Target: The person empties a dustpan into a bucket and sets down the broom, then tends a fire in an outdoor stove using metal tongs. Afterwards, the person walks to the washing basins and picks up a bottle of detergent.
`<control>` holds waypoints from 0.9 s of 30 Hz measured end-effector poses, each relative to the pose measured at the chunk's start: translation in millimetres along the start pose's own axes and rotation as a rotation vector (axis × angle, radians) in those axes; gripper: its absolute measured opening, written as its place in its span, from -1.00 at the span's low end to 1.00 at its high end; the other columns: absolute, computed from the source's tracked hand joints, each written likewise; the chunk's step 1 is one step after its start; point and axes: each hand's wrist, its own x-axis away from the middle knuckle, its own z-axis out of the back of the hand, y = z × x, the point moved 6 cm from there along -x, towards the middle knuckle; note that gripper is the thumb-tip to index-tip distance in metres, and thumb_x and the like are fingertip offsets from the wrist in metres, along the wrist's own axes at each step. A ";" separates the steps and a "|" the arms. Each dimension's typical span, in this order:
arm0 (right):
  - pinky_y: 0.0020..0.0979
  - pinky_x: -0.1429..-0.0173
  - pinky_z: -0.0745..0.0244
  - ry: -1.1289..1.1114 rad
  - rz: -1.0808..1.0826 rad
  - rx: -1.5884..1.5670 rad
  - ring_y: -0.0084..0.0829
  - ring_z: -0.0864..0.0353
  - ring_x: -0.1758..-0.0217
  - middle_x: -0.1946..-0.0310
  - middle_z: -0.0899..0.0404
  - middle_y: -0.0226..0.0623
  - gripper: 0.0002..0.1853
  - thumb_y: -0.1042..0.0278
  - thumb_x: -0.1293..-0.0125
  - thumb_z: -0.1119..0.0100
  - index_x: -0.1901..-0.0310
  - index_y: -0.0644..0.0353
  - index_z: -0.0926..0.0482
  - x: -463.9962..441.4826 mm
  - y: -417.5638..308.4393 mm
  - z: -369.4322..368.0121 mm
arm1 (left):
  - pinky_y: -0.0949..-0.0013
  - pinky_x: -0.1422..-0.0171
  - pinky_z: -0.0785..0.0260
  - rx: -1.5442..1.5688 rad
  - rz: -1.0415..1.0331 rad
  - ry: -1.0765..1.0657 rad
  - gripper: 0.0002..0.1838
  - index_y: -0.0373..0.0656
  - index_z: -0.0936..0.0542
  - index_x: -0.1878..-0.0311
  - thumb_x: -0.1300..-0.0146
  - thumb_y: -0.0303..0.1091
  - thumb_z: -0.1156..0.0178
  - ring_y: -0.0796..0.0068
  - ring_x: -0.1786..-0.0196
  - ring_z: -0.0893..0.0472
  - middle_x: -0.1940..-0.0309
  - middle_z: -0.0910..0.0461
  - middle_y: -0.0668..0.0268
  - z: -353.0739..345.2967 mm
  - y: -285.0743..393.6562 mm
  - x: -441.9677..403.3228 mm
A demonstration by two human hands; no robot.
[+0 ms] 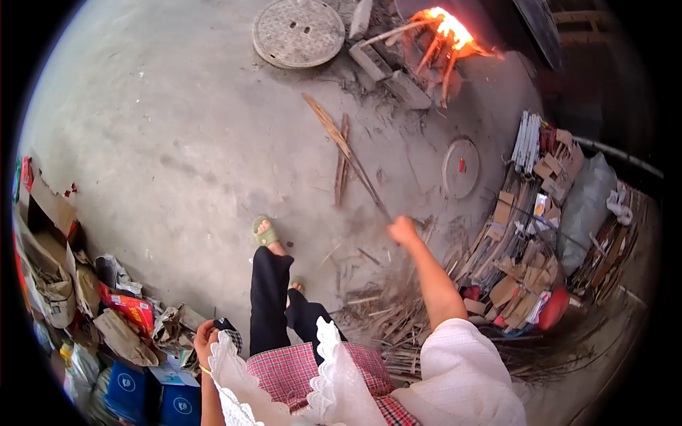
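My right hand (403, 231) is closed around the lower end of a long split wood stick (348, 150), which slants away to the upper left. Under it, a shorter brown stick (340, 181) lies on the concrete floor. At the lower left, my left hand (205, 339) has its fingers curled in against a dark checked cloth (229, 334); part of the grip is hidden. Ahead at the upper right, a fire (455, 32) burns over several sticks, with one long pale stick (401, 32) reaching out of it across the bricks (371, 62).
A large round cover (298, 32) lies left of the fire, and a smaller round cover (461, 170) to the right. Piled firewood (398, 319) and bundled cardboard (522, 284) line the right side. Cardboard boxes (53, 248), paper bags and blue packages (126, 387) crowd the left.
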 end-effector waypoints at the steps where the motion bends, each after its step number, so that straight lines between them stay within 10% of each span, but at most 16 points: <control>1: -0.25 0.43 -0.45 0.055 0.027 -0.180 -0.16 -0.56 0.57 0.68 -0.52 -0.02 -0.64 0.17 0.04 -0.14 0.65 0.40 -0.52 5.2 6.9 -4.8 | 0.61 0.22 -0.32 0.039 -0.059 -0.061 -0.76 -0.33 -0.45 0.10 -0.12 -0.60 -0.01 0.63 0.34 -0.49 0.37 -0.54 0.34 -1.8 -6.4 1.5; 4: -0.34 0.75 -0.27 0.066 0.086 -0.508 -0.36 -0.42 0.81 0.78 -0.46 -0.17 -0.72 0.36 -0.06 -0.06 0.71 0.33 -0.48 41.9 31.7 -30.6 | 0.60 0.22 -0.32 -0.293 -0.155 -0.027 -0.75 -0.33 -0.45 0.09 -0.12 -0.59 -0.02 0.62 0.34 -0.48 0.39 -0.53 0.34 -11.9 29.7 39.5; 14: -0.54 0.77 -0.15 0.041 -0.329 -1.468 -0.58 -0.30 0.83 0.75 -0.45 -0.32 -0.83 0.37 -0.05 -0.14 0.60 0.24 -0.49 262.7 224.7 -259.9 | 0.52 -0.02 -0.26 -0.046 -0.284 -0.197 -0.72 -0.32 -0.47 0.06 -0.13 -0.52 -0.03 0.54 0.15 -0.46 0.20 -0.52 0.30 3.1 -135.7 70.1; 23: -0.47 0.63 -0.31 0.170 -0.732 -1.120 -0.51 -0.36 0.77 0.75 -0.46 -0.38 -0.80 0.30 0.08 -0.28 0.63 0.23 -0.52 408.3 417.9 -444.6 | 0.51 0.03 -0.29 -0.345 -0.330 -0.311 -0.76 -0.32 -0.49 0.12 -0.12 -0.57 -0.01 0.55 0.20 -0.47 0.25 -0.53 0.29 -58.5 -171.3 186.6; 27: -0.48 0.71 -0.15 0.297 -0.889 -1.552 -0.55 -0.35 0.75 0.69 -0.44 -0.42 -0.77 0.20 0.06 -0.30 0.51 0.17 -0.53 437.1 445.6 -511.4 | 0.48 0.02 -0.30 -0.411 -0.331 -0.417 -0.73 -0.29 -0.48 0.09 -0.11 -0.56 -0.03 0.51 0.19 -0.47 0.22 -0.53 0.27 -40.8 -195.8 166.1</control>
